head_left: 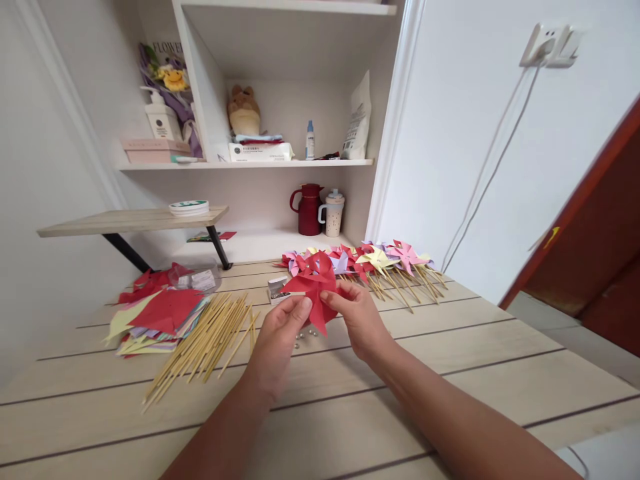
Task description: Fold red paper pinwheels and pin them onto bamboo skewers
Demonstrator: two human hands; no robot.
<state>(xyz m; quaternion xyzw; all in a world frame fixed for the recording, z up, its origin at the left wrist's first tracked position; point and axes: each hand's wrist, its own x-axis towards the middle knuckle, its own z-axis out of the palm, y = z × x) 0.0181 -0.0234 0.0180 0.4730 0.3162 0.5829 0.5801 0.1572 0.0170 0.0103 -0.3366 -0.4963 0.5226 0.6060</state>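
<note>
A red paper pinwheel point(319, 283) is held up between my two hands above the table. My left hand point(281, 333) pinches its lower left side, thumb on top. My right hand point(359, 317) grips its right side, with the thumb pressed near the middle. Small silvery pins point(313, 333) lie on the table just below the paper. Behind my left fingers stands a small open box point(277, 289), partly covered. To the left, a bundle of thin wooden sticks point(210, 343) lies beside a stack of coloured paper sheets point(167, 312).
Several pinwheels on sticks point(383, 260) lie in a pile at the back right. A low wooden riser point(130, 219) with black legs stands at the back left. A dark red jug point(309, 210) and a cup point(333, 213) stand on the shelf behind.
</note>
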